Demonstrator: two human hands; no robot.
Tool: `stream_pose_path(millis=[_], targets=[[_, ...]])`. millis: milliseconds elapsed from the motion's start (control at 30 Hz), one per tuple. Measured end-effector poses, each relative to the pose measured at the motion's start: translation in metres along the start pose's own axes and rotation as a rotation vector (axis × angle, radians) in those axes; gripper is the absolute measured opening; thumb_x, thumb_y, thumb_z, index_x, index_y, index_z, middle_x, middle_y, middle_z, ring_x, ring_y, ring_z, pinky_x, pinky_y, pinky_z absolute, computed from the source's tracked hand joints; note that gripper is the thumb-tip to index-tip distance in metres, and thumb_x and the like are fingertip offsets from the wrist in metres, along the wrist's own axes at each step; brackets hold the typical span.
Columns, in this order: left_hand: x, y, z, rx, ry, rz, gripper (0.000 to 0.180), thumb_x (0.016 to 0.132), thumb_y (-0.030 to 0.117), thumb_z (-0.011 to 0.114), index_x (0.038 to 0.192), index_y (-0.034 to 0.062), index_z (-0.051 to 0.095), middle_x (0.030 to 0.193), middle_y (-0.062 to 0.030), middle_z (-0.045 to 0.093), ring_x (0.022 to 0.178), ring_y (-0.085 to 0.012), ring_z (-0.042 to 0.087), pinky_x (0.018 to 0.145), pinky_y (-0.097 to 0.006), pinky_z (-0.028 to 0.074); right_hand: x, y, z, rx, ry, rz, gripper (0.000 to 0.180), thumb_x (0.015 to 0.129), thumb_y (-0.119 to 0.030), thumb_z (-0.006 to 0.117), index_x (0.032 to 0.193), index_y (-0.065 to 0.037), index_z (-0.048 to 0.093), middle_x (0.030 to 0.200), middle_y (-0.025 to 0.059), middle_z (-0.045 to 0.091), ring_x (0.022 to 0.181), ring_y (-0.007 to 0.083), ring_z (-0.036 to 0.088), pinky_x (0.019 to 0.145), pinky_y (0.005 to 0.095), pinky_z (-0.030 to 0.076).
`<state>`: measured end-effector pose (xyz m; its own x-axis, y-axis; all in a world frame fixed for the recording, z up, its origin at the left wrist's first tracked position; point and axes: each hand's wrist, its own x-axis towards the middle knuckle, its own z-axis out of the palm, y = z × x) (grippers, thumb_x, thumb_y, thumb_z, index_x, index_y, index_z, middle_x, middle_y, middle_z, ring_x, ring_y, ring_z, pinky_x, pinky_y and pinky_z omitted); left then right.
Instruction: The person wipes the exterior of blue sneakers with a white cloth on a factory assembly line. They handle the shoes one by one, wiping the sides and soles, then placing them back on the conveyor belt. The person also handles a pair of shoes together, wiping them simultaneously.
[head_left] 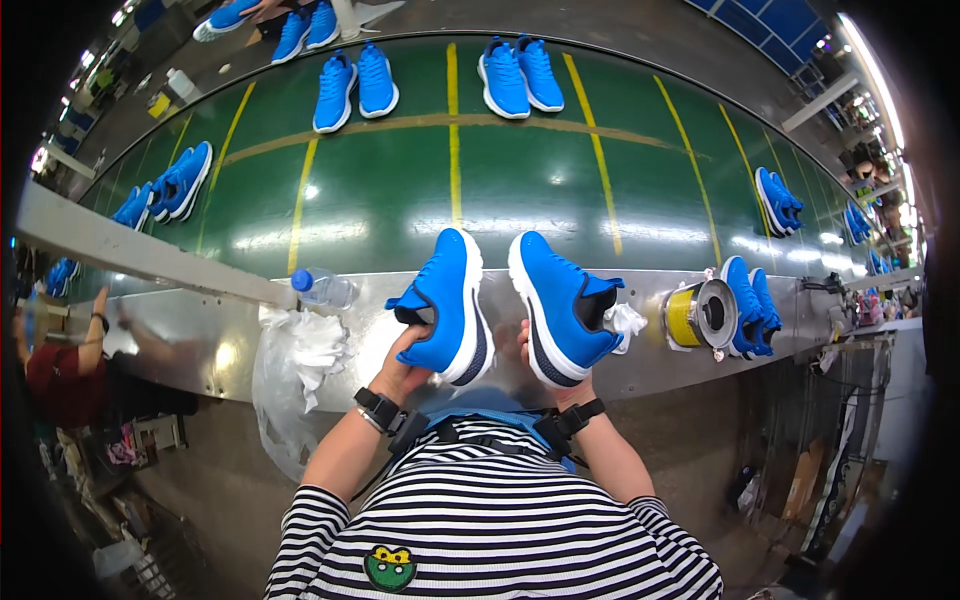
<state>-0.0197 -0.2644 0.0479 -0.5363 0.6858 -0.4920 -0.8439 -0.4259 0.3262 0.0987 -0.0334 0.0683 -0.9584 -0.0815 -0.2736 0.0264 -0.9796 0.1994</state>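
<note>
My left hand (400,372) grips a blue sneaker (443,300) with a white sole by its heel, toe pointing away from me. In my right hand (572,388) is a matching blue sneaker (560,298), also held at the heel end, its fingers partly hidden behind the shoe. The two shoes are tilted with their white and dark soles facing each other and a gap between them. Both are above the metal ledge (630,375) along the near side of the green conveyor belt (390,200).
Pairs of blue sneakers (357,85) stand on the belt. An open yellow tin (700,313) and another pair (750,305) are on the ledge at right. Crumpled white paper (305,345) and a plastic bottle (325,288) lie left, beneath a grey bar (150,245). A co-worker's arm (95,335) shows far left.
</note>
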Motion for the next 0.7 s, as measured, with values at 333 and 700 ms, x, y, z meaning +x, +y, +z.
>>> stream_pose_path(millis=[333,700], targets=[[0.002,-0.004,-0.012,0.664,0.261,0.253,0.062,0.073,-0.001,0.051,0.131,0.0014,0.029,0.119,-0.012,0.047,0.102,-0.0197,0.051,0.087,-0.03,0.041,-0.007,-0.007,0.018,0.199,-0.093,0.088,0.052,0.083,-0.034,0.052,0.117,0.004,0.041,0.108,0.02,0.045,0.096,0.0293,0.045,0.082,0.0436,0.043],[-0.03,0.066,0.132,1.862,0.031,0.65,0.094,0.057,0.014,0.074,0.134,0.0037,0.021,0.135,-0.0211,0.027,0.125,-0.0355,0.027,0.102,-0.041,0.025,-0.016,-0.04,0.031,0.089,0.0,0.237,0.058,0.083,-0.042,0.05,0.122,0.001,0.039,0.103,0.0224,0.049,0.089,0.0312,0.051,0.074,0.0458,0.047]])
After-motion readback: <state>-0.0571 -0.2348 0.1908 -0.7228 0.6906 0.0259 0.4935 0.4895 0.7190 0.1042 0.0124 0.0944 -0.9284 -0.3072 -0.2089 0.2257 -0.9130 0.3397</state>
